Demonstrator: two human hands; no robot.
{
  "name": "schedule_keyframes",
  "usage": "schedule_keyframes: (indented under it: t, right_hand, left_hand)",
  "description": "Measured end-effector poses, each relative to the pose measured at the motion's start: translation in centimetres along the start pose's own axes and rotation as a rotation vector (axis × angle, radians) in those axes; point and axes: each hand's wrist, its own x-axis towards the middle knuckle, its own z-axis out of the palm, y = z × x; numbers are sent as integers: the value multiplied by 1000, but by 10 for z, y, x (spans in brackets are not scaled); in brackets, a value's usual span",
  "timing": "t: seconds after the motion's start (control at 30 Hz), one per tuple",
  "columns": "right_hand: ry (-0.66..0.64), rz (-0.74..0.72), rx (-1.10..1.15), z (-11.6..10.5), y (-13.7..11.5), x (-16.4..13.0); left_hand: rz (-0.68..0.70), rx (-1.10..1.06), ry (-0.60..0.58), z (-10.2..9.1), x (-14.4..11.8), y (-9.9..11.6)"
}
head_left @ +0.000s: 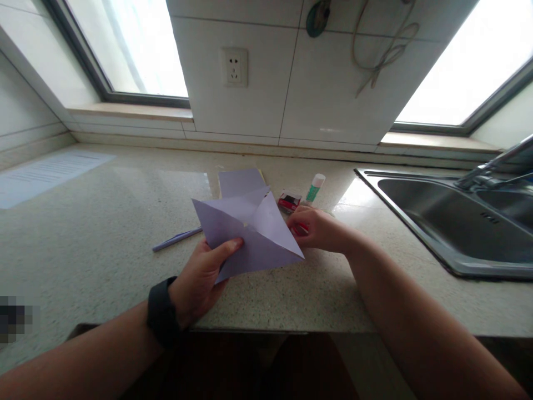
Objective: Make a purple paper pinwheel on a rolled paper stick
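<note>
Matt lilac paper (250, 233); speckled polished stone counter (104, 233); brushed-metal sink (441, 222)

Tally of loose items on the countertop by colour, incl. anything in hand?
Lavender: 3 - folded paper, paper sheet behind it, pen
Red: 2 - small box, small item in right hand
Green-white: 1 - glue stick
White: 1 - printed sheet
Total: 7
</note>
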Motion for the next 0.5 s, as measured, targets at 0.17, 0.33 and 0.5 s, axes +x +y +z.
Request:
schedule_keyframes:
  t: [0.17,0.33,0.5]
  right_hand:
    - [11,28,97,-1,-1,-1]
    - [13,32,95,1,-2,-1]
    - [2,12,44,6,-1,0]
  left_hand:
    - [12,25,-2,0,1,0]
    - [3,-1,-51,-1,2,-1]
    - [1,3,-78,-2,0,-1]
